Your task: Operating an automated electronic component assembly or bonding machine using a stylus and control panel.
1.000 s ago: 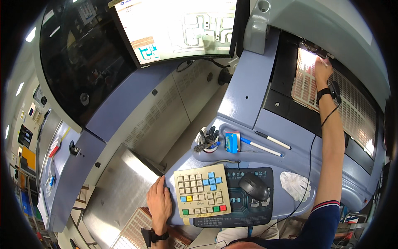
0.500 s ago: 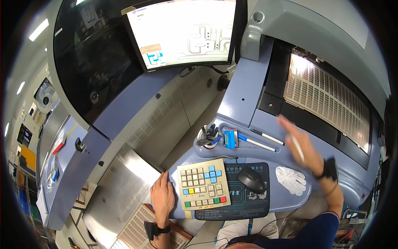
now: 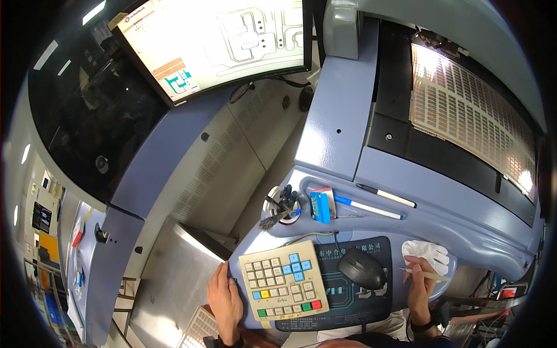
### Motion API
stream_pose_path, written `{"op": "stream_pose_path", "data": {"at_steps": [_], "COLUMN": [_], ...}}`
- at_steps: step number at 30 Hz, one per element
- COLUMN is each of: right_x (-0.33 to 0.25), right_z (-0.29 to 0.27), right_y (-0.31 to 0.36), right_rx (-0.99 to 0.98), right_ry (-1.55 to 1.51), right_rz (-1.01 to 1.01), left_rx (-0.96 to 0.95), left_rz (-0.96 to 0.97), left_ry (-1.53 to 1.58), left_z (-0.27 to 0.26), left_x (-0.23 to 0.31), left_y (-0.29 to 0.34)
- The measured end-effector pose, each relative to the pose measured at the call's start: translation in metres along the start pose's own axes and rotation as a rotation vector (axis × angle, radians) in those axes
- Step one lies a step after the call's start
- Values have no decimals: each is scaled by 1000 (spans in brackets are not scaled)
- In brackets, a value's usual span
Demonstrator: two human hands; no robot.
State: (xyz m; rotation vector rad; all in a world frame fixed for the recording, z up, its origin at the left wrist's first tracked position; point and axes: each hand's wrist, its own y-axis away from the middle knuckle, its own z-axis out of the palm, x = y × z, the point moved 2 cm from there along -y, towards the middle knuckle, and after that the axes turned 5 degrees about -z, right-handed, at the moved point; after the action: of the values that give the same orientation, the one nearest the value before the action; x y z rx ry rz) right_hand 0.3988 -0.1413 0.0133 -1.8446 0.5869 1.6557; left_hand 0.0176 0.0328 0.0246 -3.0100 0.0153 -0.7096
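Note:
My left hand lies with fingers stretched along the left edge of the cream keypad, holding nothing. On the right, my right hand is shut on a slim, pale pen-shaped tool, its thin tip pointing left. That hand is over the near part of a white glove and hides some of it. The black mouse sits on a dark mouse pad, between the keypad and my right hand.
Two markers, one blue-capped and one black-capped, lie by a small blue box. A cup holds pens and a brush. Behind stand a lit monitor and a machine bed with a patterned panel.
My right hand has come down and nearer from beside the machine bed to the glove, still holding the pen-shaped tool. My left hand stays by the keypad. The whole view has shifted.

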Motion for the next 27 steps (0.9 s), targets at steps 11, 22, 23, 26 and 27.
{"op": "stream_pose_path", "data": {"at_steps": [11,22,23,26,27], "right_x": [-4,-5,-3,-3,-2], "right_z": [1,5,5,6,7], "right_y": [-1,3,3,6,7], "right_rx": [-48,-7,5,36,55], "right_ry": [117,36,9,-26,-36], "right_rz": [-42,-5,15,45,62], "left_rx": [-23,-16,-16,-6,-3], "left_rz": [-28,6,7,26,28], "left_ry": [-20,-13,-16,2,3], "left_z": [2,0,0,0,0], "left_x": [-2,-1,-1,-2,-3], "left_y": [-1,0,1,2,2]}}
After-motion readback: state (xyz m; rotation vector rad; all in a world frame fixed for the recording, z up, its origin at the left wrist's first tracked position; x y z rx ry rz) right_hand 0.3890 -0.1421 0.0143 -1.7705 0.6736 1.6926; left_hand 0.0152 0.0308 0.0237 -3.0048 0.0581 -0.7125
